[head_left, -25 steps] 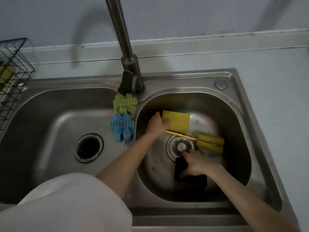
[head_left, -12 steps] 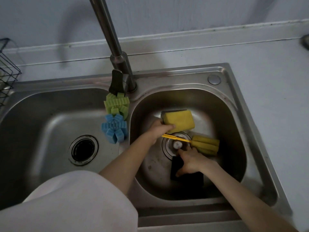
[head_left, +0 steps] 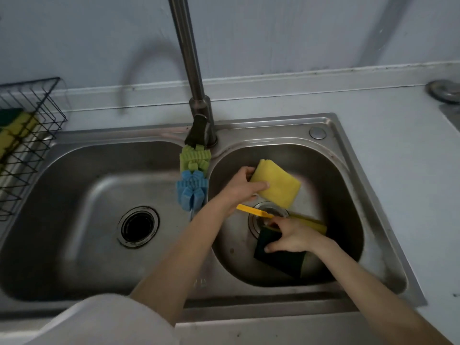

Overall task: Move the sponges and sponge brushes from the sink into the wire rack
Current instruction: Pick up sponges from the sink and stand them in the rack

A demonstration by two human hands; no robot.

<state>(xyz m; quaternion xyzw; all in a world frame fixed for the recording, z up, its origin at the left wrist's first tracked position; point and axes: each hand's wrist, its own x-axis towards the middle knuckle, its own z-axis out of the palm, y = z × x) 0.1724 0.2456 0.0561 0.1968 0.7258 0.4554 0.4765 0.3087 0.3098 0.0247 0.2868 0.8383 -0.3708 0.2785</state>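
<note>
At the far left of the frame the wire rack (head_left: 29, 135) stood on the counter, a yellow-and-green sponge (head_left: 13, 125) already inside it. Right of it lay the left basin (head_left: 74, 195) of the steel sink, holding nothing but its drain. On the divider between the basins, below the tap (head_left: 196, 95), rested a green sponge brush (head_left: 195, 159) with a blue sponge brush (head_left: 192, 189) touching it on the lower side. In the right basin (head_left: 346, 195) the left hand (head_left: 240, 186) was closed on the left edge of a yellow sponge (head_left: 277, 186), thumb on top and fingers beneath, the sponge tilted and clear of the basin floor. Below it a yellow-handled sponge brush (head_left: 308, 221) lay across the drain, partly hidden by the right hand (head_left: 293, 236). That hand pinched the upper corner of a dark green sponge (head_left: 280, 257), which lay at the lower centre of the basin, extending below and left of the fingers.
</note>
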